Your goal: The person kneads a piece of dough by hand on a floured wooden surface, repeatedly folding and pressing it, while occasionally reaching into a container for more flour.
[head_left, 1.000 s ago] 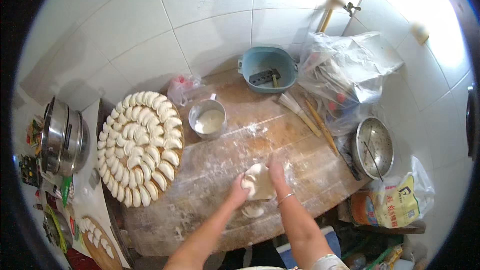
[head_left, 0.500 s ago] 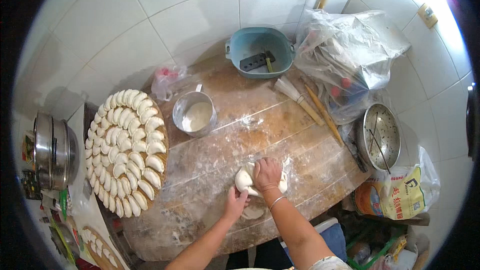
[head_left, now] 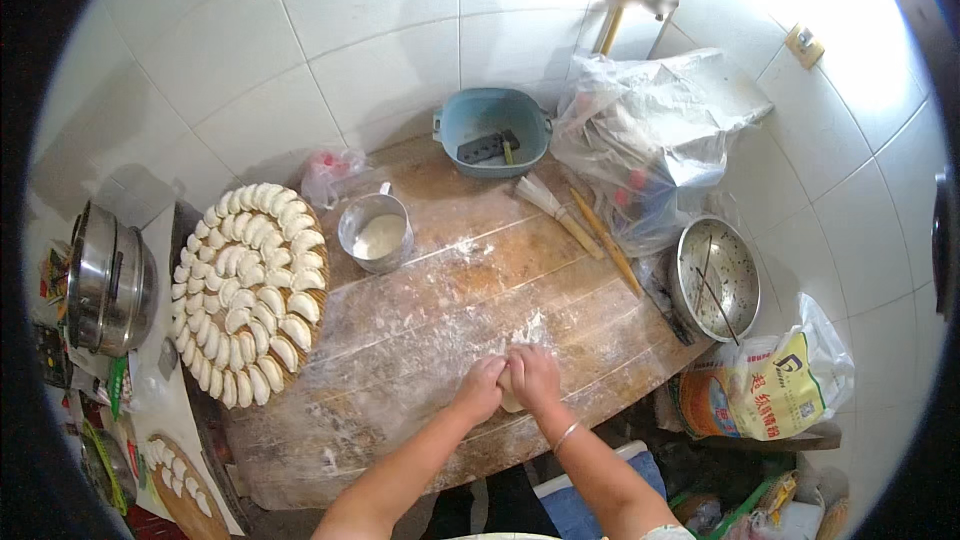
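Observation:
Near the front edge of the wooden table [head_left: 420, 305], a lump of white dough [head_left: 511, 402] lies mostly hidden beneath my hands. My left hand [head_left: 480, 388] is curled against its left side, fingers closed. My right hand [head_left: 534, 378] presses from the right with its fingers folded, and a bracelet circles that wrist. The two hands touch each other over the dough. White flour dusts the boards beyond them.
On the left stands a round tray of crescent dumplings [head_left: 240, 285]. A metal cup of flour [head_left: 376, 233], a blue basin [head_left: 490, 105], a brush [head_left: 556, 212] and a rolling pin [head_left: 607, 245] lie farther back. At right are a steel bowl with chopsticks [head_left: 715, 285] and a flour bag [head_left: 765, 390].
My hands have come together over the dough, which showed more widely before. My left hand has moved in beside the right one. The whole view has tilted slightly.

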Motion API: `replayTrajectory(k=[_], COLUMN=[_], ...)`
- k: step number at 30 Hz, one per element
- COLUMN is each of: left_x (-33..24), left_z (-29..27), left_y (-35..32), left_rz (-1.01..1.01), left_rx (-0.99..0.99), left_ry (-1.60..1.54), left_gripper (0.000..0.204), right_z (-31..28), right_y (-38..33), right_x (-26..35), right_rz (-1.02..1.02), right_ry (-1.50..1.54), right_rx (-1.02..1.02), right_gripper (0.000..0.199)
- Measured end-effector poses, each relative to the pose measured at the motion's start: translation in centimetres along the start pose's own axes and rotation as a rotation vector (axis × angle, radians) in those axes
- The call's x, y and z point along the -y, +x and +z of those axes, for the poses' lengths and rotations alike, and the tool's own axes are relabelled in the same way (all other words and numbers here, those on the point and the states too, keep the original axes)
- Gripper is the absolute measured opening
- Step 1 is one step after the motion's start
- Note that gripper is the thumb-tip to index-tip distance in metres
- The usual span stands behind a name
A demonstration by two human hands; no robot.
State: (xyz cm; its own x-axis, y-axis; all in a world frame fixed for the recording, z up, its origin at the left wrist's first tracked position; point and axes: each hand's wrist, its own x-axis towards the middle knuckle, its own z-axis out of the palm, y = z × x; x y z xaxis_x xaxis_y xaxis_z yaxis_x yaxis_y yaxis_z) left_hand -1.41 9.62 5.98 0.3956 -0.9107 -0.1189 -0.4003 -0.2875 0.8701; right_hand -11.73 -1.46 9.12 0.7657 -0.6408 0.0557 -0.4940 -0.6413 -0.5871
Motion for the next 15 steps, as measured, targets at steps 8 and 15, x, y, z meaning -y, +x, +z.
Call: replayTrajectory(k=[8, 15], left_x=[-1.7, 0.1], left_z=[0.4, 4.0], left_y=[-2.5, 4.6], left_rz=[-0.732, -0.674], left_rx=[-0.147, -0.428], left_ry=[-0.37, -0.53], left_gripper=[0.066, 0.079], right_z=[5.8, 6.3], right_y=[3.0, 8.4], right_x=[-3.3, -4.0], right_rz=[0.112, 0.174], right_ry=[-0.254, -0.126], right_rx=[-0.109, -0.312], right_gripper=[0.016, 0.041])
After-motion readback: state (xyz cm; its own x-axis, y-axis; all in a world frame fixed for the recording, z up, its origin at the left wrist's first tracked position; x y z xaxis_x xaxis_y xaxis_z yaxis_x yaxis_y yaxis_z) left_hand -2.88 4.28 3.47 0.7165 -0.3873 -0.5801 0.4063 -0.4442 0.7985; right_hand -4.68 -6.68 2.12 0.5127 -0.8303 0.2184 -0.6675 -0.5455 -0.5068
